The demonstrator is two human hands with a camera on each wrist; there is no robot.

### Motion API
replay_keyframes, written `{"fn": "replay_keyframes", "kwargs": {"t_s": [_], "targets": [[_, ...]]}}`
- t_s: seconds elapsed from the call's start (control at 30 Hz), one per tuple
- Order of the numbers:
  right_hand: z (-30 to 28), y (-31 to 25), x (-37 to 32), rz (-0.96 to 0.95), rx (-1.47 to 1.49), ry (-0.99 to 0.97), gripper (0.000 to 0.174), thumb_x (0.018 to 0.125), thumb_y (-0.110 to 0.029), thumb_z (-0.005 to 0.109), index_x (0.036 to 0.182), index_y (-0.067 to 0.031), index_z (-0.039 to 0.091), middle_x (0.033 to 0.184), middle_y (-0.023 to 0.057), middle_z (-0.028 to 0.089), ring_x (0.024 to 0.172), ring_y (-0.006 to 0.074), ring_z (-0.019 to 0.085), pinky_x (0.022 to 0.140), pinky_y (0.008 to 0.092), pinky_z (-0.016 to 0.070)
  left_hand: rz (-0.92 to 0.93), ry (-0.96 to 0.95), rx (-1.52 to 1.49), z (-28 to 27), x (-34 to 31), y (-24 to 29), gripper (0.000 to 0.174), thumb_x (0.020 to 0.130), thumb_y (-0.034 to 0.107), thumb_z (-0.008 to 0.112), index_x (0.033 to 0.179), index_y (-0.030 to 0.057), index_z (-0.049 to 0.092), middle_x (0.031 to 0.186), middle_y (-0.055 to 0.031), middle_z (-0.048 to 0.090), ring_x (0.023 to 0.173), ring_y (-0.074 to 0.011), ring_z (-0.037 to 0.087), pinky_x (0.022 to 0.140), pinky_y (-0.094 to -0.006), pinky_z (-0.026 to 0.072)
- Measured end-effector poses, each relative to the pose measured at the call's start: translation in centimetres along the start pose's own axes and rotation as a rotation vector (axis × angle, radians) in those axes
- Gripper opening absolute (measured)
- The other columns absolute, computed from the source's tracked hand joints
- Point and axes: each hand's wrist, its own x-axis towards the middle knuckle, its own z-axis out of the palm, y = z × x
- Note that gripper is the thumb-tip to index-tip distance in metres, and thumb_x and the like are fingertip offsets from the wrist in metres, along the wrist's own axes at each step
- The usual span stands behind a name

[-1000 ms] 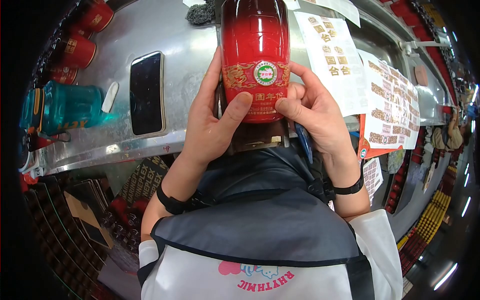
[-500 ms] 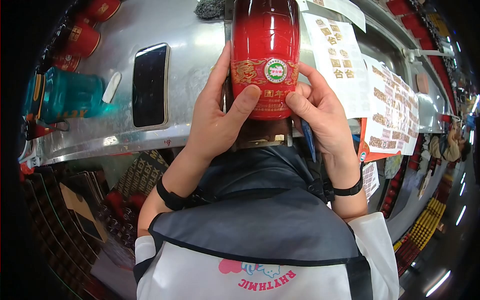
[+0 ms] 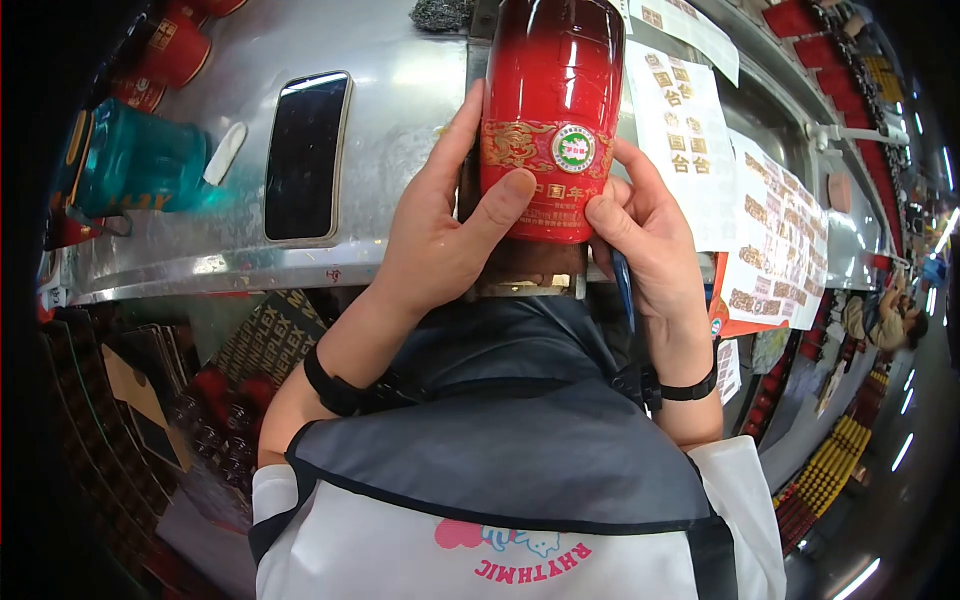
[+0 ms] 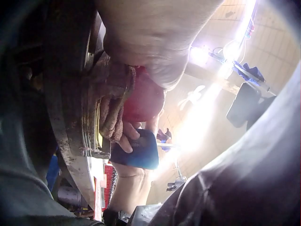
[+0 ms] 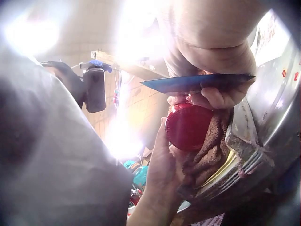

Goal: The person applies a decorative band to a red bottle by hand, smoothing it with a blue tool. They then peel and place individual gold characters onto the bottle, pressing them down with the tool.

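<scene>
A glossy red bottle [image 3: 553, 85], darker at the top, lies over the brown cloth-padded rest [image 5: 211, 146]. Gold characters, dragon patterns and a green-and-white round seal [image 3: 573, 149] decorate its lower side. My left hand [image 3: 440, 225] grips the bottle's left side, its thumb lying on the label beside the gold characters. On the other side, my right hand [image 3: 650, 230] has its thumb tip at the label's right edge. Tucked in the right hand's fingers is a thin blue flat scraper [image 5: 197, 83], seen nearly edge-on from the head. The bottle's round red base shows in the right wrist view.
On the metal bench [image 3: 390, 110], left of the bottle, are a phone [image 3: 308, 155], a white piece [image 3: 225, 154] and a teal jug [image 3: 150, 160]. Sheets of gold stickers [image 3: 685, 140] lie to the right. A scouring pad [image 3: 441, 13] sits at the back.
The bench, bottle and hands have shifted right in the head view. More of the gold characters show beside my left thumb. Both hands keep hold of the bottle, and the blue scraper stays in my right hand.
</scene>
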Motion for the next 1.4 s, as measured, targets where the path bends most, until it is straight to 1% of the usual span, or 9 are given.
{"fn": "replay_keyframes", "kwargs": {"t_s": [0.3,0.63,0.7,0.73,0.83,0.87,1.0,1.17,1.4], "targets": [[0.0,-0.1,0.0,0.013,-0.026,0.018,0.071,0.092,-0.01,0.075,0.15,0.0033,0.036,0.081,-0.0019,0.062,0.078,0.0054,0.058,0.075,0.0205,0.0447,0.015,0.029,-0.018,0.1,-0.1,-0.2,0.08,0.099,0.029,0.068,0.155,-0.0073,0.025,0.149,-0.0213,0.044,0.137,-0.0232,0.047,0.113,-0.0342,0.0371],[0.1,0.1,-0.1,0.006,-0.016,0.021,0.071,0.092,-0.011,0.075,0.15,0.0017,0.037,0.082,-0.0023,0.062,0.077,0.0049,0.058,0.075,0.0201,0.0451,0.018,0.039,-0.049,0.2,-0.2,-0.3,0.079,0.099,0.029,0.068,0.155,-0.0069,0.026,0.149,-0.0209,0.045,0.137,-0.0232,0.046,0.113,-0.0341,0.037],[0.3,0.1,-0.1,0.0,-0.025,0.033,0.069,0.093,-0.012,0.074,0.15,0.0014,0.037,0.082,-0.0029,0.062,0.074,0.004,0.057,0.069,0.0193,0.0448,0.007,0.043,-0.029,0.2,-0.2,-0.3,0.078,0.099,0.028,0.067,0.155,-0.0066,0.026,0.15,-0.0204,0.045,0.137,-0.023,0.047,0.113,-0.034,0.0368],[0.1,0.1,-0.2,-0.003,-0.03,0.04,0.069,0.093,-0.012,0.074,0.15,0.0014,0.037,0.082,-0.0029,0.062,0.074,0.004,0.057,0.069,0.0193,0.0448,0.009,0.037,-0.036,0.2,-0.2,-0.1,0.078,0.099,0.028,0.067,0.155,-0.0066,0.026,0.15,-0.0204,0.045,0.137,-0.023,0.047,0.113,-0.034,0.0368],[-0.8,0.4,-0.3,0.025,0.09,-0.03,0.064,0.097,-0.014,0.07,0.15,0.0011,0.037,0.08,-0.0042,0.059,0.069,0.0024,0.054,0.058,0.0183,0.0424,0.0,0.035,-0.019,0.2,-0.1,0.0,0.076,0.1,0.026,0.065,0.156,-0.0058,0.025,0.151,-0.0194,0.045,0.137,-0.0224,0.046,0.114,-0.034,0.0361],[-0.8,0.4,-0.3,0.02,0.087,-0.02,0.064,0.097,-0.014,0.07,0.15,0.0011,0.037,0.08,-0.0042,0.059,0.069,0.0024,0.054,0.058,0.0183,0.0424,0.002,0.026,-0.026,0.2,-0.1,0.0,0.076,0.1,0.026,0.065,0.156,-0.0058,0.025,0.151,-0.0194,0.045,0.137,-0.0224,0.046,0.114,-0.034,0.0361],[-0.7,0.6,-0.1,0.038,0.087,-0.03,0.065,0.096,-0.011,0.07,0.15,0.002,0.037,0.08,-0.0031,0.06,0.072,0.0028,0.056,0.063,0.0185,0.0436,-0.005,0.009,-0.017,0.1,-0.1,0.0,0.075,0.102,0.026,0.063,0.157,-0.0057,0.024,0.153,-0.019,0.043,0.138,-0.0221,0.045,0.115,-0.0344,0.0354],[-0.6,0.3,0.0,0.036,0.076,-0.046,0.065,0.096,-0.009,0.07,0.151,0.0028,0.037,0.084,-0.0001,0.064,0.079,0.0057,0.059,0.073,0.0204,0.0459,-0.015,0.001,-0.024,0.2,-0.1,0.4,0.076,0.102,0.029,0.063,0.157,-0.0054,0.023,0.153,-0.0188,0.042,0.139,-0.0222,0.044,0.115,-0.0346,0.0349],[-0.8,0.4,0.0,0.035,0.073,-0.066,0.066,0.096,-0.01,0.07,0.151,0.0028,0.036,0.085,0.0009,0.065,0.08,0.0065,0.061,0.076,0.0208,0.0465,-0.014,0.01,-0.016,0.2,-0.1,0.5,0.076,0.102,0.03,0.062,0.157,-0.0057,0.023,0.154,-0.019,0.042,0.14,-0.0222,0.043,0.116,-0.0347,0.034]]}}
